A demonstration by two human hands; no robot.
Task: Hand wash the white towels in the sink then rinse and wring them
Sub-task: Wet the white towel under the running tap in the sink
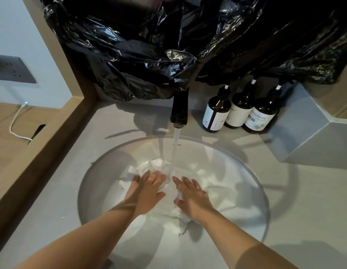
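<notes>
White towels (217, 191) lie bunched and wet in the bottom of the round white sink (246, 169). Water streams from the dark faucet (179, 109) and lands on the towels between my hands. My left hand (147, 193) presses flat on the towels with fingers spread and straight. My right hand (192, 197) lies flat on them too, just right of the stream, thumb out to the side. Parts of the towels are hidden under both hands.
Three brown pump bottles (238, 111) stand behind the sink on the right. Black plastic sheeting (168, 45) hangs over the wall above the faucet. A grey angular box (308, 129) sits at the right. A wooden ledge (52, 136) borders the grey counter on the left.
</notes>
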